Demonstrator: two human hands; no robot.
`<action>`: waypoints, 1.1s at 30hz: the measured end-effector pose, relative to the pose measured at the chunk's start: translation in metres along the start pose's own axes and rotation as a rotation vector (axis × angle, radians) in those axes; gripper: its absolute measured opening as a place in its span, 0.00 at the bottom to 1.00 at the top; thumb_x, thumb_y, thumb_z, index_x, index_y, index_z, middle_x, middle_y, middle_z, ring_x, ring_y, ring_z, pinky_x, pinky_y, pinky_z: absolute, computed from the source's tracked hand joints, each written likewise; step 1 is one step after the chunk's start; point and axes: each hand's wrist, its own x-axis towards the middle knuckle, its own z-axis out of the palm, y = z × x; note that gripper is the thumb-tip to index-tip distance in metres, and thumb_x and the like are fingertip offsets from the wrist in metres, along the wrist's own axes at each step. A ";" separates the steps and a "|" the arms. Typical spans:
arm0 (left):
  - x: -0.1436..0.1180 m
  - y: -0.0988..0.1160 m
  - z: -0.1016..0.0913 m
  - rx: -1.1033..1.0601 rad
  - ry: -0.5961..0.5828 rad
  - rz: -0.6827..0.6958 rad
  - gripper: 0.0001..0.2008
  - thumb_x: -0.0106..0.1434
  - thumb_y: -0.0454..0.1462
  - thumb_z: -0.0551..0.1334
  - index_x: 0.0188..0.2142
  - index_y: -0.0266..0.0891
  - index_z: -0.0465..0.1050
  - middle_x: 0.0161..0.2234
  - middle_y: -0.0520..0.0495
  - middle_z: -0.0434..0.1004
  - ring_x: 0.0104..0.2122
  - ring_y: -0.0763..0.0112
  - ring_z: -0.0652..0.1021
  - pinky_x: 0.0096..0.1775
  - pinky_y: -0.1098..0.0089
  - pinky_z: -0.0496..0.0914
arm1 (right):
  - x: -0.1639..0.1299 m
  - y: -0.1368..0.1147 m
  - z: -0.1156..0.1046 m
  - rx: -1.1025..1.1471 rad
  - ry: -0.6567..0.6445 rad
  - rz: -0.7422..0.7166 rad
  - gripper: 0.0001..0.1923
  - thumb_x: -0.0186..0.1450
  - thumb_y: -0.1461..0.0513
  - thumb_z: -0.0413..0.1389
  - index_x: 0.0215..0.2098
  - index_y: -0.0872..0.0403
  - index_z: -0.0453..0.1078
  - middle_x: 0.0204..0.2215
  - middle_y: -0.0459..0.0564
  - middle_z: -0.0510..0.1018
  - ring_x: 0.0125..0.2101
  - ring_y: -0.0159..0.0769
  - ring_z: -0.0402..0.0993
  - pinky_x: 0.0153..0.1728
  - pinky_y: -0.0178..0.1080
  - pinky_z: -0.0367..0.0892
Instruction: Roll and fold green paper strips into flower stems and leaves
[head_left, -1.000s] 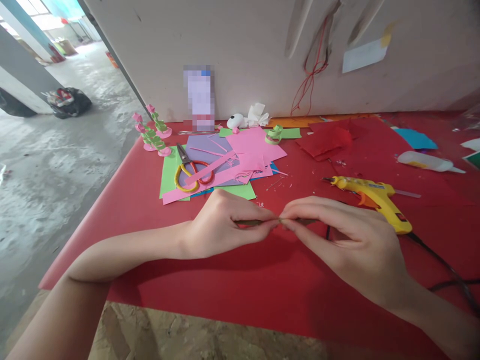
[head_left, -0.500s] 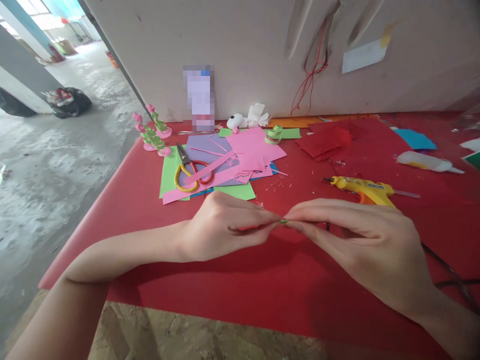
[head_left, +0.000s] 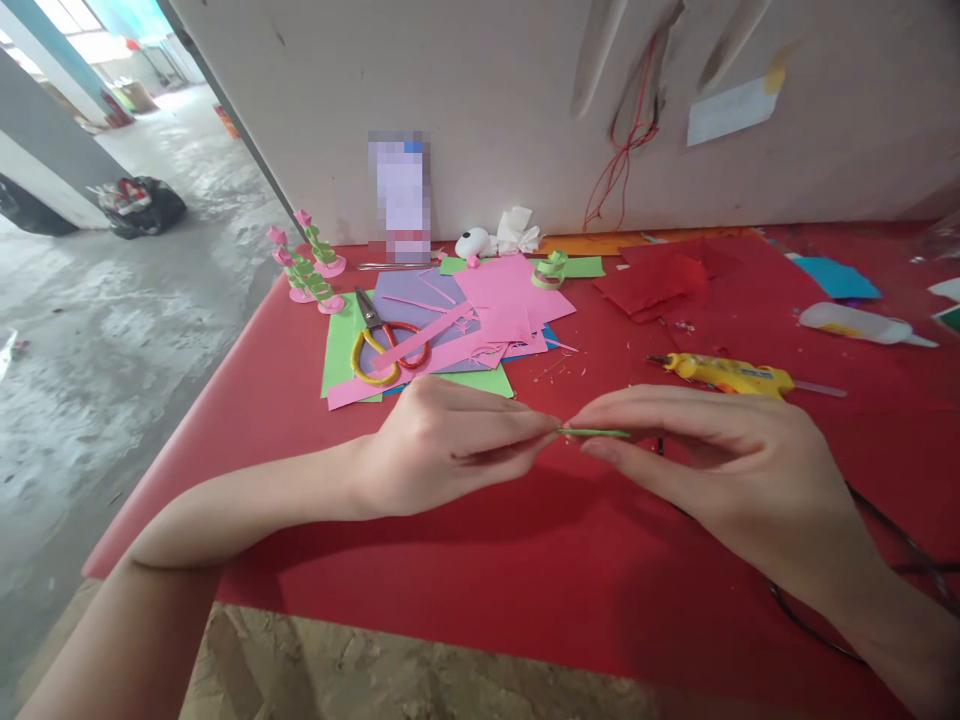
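The head camera, the only view, looks down on a table covered in red sheet (head_left: 525,590) set against a pale wall. The person's left hand (head_left: 442,445) and right hand (head_left: 720,470) meet over the middle of the table, fingertips facing each other. Between them runs a thin green paper strip (head_left: 596,433), held level just above the red cover. The left hand is closed in a pinch on the strip's left end, thumb under fingers. The right hand is half closed, its fingers lying along the strip's right part and its thumb underneath, so it grips the strip too.

Behind the left hand lies a loose stack of pink, purple, green and blue paper sheets (head_left: 495,310), with yellow-and-red-handled scissors (head_left: 382,340) resting on its left part. Near the table's far left corner stand 3 small pink-and-green paper flower models (head_left: 306,270). Just beyond the right hand lies a yellow hot-glue gun (head_left: 731,375), its black cord (head_left: 885,520) running past the right wrist. Further right is a white plastic glue bottle (head_left: 862,324) lying on its side, and crumpled red paper pieces (head_left: 652,285) sit near the wall.
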 end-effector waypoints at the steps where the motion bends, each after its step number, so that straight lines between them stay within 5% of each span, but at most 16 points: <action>1: 0.000 0.000 0.000 0.003 -0.003 -0.002 0.04 0.58 0.29 0.62 0.32 0.29 0.76 0.26 0.44 0.81 0.22 0.79 0.78 0.25 0.82 0.73 | 0.000 0.000 0.000 -0.007 0.004 -0.009 0.04 0.58 0.63 0.59 0.26 0.50 0.74 0.26 0.40 0.80 0.26 0.30 0.78 0.27 0.27 0.75; 11: 0.005 0.004 -0.002 -0.182 -0.034 -0.169 0.04 0.57 0.29 0.63 0.30 0.29 0.78 0.24 0.45 0.81 0.22 0.76 0.79 0.25 0.83 0.73 | -0.003 -0.002 -0.003 -0.050 0.005 -0.079 0.06 0.58 0.67 0.58 0.26 0.49 0.74 0.26 0.37 0.80 0.25 0.28 0.78 0.28 0.25 0.75; 21: 0.005 0.003 -0.003 -0.166 -0.014 -0.163 0.04 0.57 0.28 0.63 0.30 0.28 0.78 0.24 0.44 0.81 0.22 0.76 0.79 0.25 0.83 0.73 | -0.001 0.007 -0.007 -0.024 -0.006 -0.019 0.03 0.58 0.61 0.59 0.28 0.47 0.75 0.26 0.39 0.80 0.24 0.28 0.77 0.23 0.26 0.74; 28: 0.006 0.003 -0.004 -0.217 -0.065 -0.221 0.05 0.58 0.29 0.62 0.29 0.29 0.78 0.24 0.45 0.81 0.22 0.76 0.79 0.24 0.84 0.72 | 0.001 -0.002 -0.011 -0.137 -0.027 -0.155 0.10 0.59 0.69 0.56 0.24 0.51 0.74 0.23 0.38 0.79 0.21 0.24 0.75 0.22 0.20 0.70; 33: 0.007 0.001 -0.005 -0.239 -0.042 -0.260 0.05 0.58 0.31 0.62 0.29 0.32 0.78 0.24 0.49 0.81 0.21 0.79 0.78 0.24 0.84 0.71 | 0.004 0.001 -0.014 -0.161 -0.003 -0.146 0.07 0.58 0.65 0.58 0.23 0.51 0.74 0.21 0.39 0.79 0.20 0.26 0.75 0.17 0.23 0.68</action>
